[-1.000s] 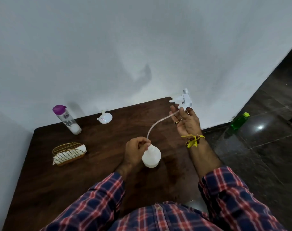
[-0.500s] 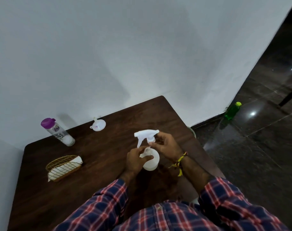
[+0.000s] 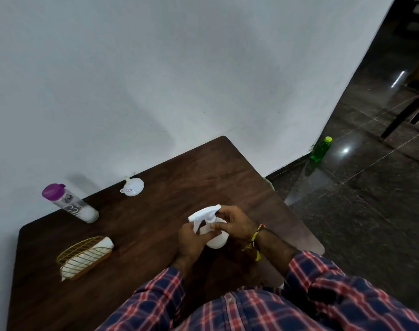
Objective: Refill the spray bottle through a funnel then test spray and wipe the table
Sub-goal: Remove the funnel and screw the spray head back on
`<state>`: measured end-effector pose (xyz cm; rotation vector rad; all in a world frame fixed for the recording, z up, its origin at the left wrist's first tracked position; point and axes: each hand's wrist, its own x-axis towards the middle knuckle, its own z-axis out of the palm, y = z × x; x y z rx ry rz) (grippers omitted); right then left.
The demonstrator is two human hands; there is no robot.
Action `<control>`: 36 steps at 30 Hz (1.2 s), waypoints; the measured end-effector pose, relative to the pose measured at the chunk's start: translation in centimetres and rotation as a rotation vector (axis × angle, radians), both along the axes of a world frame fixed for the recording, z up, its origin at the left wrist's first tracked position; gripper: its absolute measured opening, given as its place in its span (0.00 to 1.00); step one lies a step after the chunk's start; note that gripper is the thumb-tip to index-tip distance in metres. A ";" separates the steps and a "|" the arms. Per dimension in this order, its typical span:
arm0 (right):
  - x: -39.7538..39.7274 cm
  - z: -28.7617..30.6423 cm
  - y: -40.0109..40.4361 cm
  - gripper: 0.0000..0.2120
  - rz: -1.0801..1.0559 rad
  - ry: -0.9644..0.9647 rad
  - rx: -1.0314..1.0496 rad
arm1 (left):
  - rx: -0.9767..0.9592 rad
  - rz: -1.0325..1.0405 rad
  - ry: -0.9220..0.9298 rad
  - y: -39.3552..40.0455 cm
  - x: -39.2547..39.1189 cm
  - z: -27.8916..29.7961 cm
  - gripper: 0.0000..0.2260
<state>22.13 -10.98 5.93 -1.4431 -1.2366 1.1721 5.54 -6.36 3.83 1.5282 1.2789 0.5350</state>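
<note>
Your left hand (image 3: 194, 237) wraps the spray bottle (image 3: 216, 237) at mid-bench (image 3: 141, 235), right hand (image 3: 232, 223) pinching its trigger head (image 3: 203, 215); the thin plastic likely feels light, smooth and squeezable, so hold the neck. The funnel (image 3: 132, 186) waits far left.

bare tabletop (image 3: 160, 223) between funnel (image 3: 133, 186) and basket (image 3: 84, 256)

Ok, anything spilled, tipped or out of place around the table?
No spill shows on the table. The funnel sits upside down, spout up, by the wall. A green bottle stands on the floor, off the table. Otherwise nothing stands out.
</note>
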 end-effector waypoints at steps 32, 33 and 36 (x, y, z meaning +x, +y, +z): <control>-1.1 -0.9 -2.1 0.19 -0.174 -0.088 0.068 | -0.075 0.113 -0.128 -1.1 0.7 0.2 0.11; -0.9 -1.1 -2.1 0.17 -0.180 -0.070 0.058 | -0.073 0.114 -0.117 -1.2 0.7 0.1 0.12; -0.7 -1.1 -2.2 0.21 -0.209 -0.060 0.017 | -0.091 0.122 -0.105 -1.1 0.6 -0.1 0.13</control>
